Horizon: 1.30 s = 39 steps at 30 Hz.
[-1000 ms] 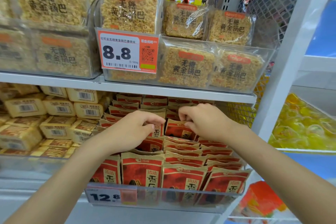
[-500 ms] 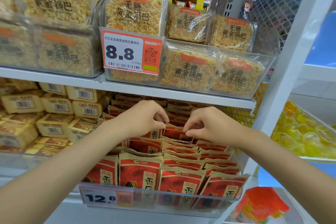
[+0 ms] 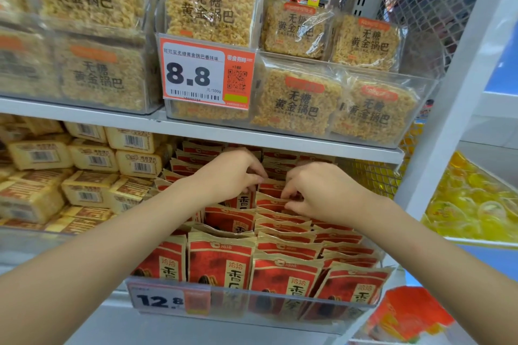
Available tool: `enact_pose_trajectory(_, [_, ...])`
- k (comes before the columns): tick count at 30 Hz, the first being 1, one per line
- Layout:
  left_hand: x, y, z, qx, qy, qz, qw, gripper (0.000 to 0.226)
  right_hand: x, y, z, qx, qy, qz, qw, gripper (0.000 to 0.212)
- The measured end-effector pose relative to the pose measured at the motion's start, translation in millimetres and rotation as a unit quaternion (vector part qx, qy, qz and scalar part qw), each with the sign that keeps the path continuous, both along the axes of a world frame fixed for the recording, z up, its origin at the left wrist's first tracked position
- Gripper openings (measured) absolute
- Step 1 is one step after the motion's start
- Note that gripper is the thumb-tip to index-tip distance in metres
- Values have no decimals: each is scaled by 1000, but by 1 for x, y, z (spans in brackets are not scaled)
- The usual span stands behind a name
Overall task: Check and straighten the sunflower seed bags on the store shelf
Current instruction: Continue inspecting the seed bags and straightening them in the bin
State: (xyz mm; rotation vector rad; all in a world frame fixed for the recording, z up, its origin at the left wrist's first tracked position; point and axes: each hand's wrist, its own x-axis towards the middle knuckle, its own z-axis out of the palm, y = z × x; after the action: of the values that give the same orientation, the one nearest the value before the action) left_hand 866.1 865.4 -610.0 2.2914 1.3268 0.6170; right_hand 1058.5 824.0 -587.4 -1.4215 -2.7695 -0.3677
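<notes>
Red sunflower seed bags [image 3: 221,260] stand in rows in a clear shelf bin [image 3: 280,306]. My left hand [image 3: 232,176] and right hand [image 3: 322,193] each pinch a mid-row bag top, probably to pull it upright.

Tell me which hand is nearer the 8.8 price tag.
Left. The left hand sits almost straight below the 8.8 price tag; the right hand is lower and farther right.

The left hand [image 3: 227,176] hides its fingertips behind its own knuckles among the sunflower seed bags [image 3: 221,260] — the right hand [image 3: 322,193] partly too. Beyond both hands the rear bags vanish under the shelf [image 3: 280,143]. Below the right hand, an orange packet [image 3: 406,314] is blurred and cut off.
</notes>
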Motion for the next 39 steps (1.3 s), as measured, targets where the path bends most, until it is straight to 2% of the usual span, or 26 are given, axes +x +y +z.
enact_pose_trajectory(3, [1,2,-2,-23,-13,4,1000,23,6,-1,-10,6,35,-2,999,22])
enact_pose_trajectory(8, [2,-3,9,-52,-80,-4,995,20,17,-4,-1,-31,206,-28,978,15])
enact_pose_trajectory(10, [2,-3,8,-74,-93,-6,993,19,16,-5,2,-51,230,-47,971,14])
enact_pose_trajectory(15, [3,-5,-6,-113,-66,-2,991,23,7,0,-8,-83,179,-81,977,17])
enact_pose_trajectory(21, [-10,-12,5,-153,-81,-3,985,28,16,-1,-1,-138,159,-97,973,19])
enact_pose_trajectory(24, [-14,-16,8,-147,-69,-5,987,31,19,-5,6,-165,237,-113,951,34])
enact_pose_trajectory(25, [-14,-16,10,-145,-71,-3,987,32,21,-3,8,-150,264,-124,945,32])
enact_pose_trajectory(27, [-13,-20,11,-138,-67,-1,988,34,19,3,5,-106,235,-130,957,24])
enact_pose_trajectory(30, [-8,-25,8,-130,-28,-8,991,37,10,14,-2,-100,185,-147,967,42])
enact_pose_trajectory(32, [-7,-29,6,-124,1,-14,992,38,5,20,-3,-112,178,-175,962,44])
enact_pose_trajectory(35, [-7,-34,7,-127,15,-8,992,38,0,29,-6,-109,149,-207,961,35])
enact_pose_trajectory(39, [-9,-40,10,-144,9,-11,990,40,-1,22,-11,-59,189,-190,962,26])
